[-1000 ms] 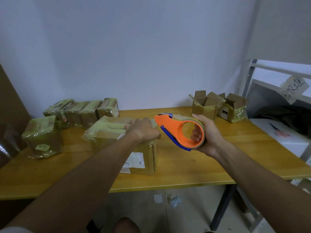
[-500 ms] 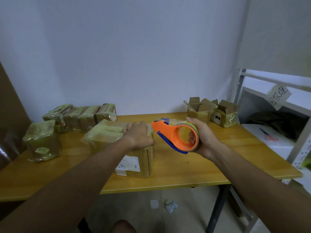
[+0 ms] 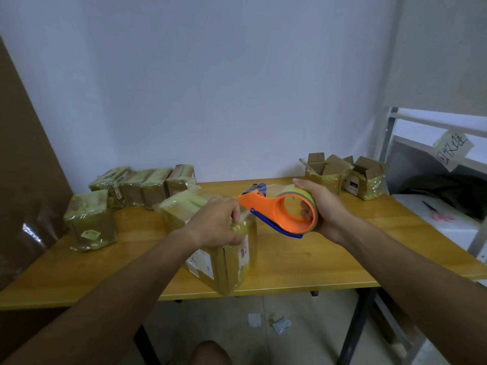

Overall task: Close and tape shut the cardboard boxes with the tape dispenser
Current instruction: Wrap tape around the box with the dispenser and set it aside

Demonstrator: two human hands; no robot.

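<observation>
While it sits at the near edge of the yellow worktop [image 3: 303, 262], the cardboard box [image 3: 232, 256] shows brown sides, white labels and a top covered in glossy yellowish tape. On its top right corner rests the left hand [image 3: 214, 225], fingers curled and pinching the tape there. Just right, raised above the worktop, the right hand [image 3: 325, 210] has its grip wrapped around the orange tape dispenser [image 3: 282, 213].

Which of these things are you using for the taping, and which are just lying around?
For the job:
- tape dispenser, held by the right hand
- big cardboard box, left hand on its top
- two open boxes at the back right, still to close

Just lying about:
- taped boxes at the back left
- scissors on the white surface
- paper scraps on the floor
</observation>
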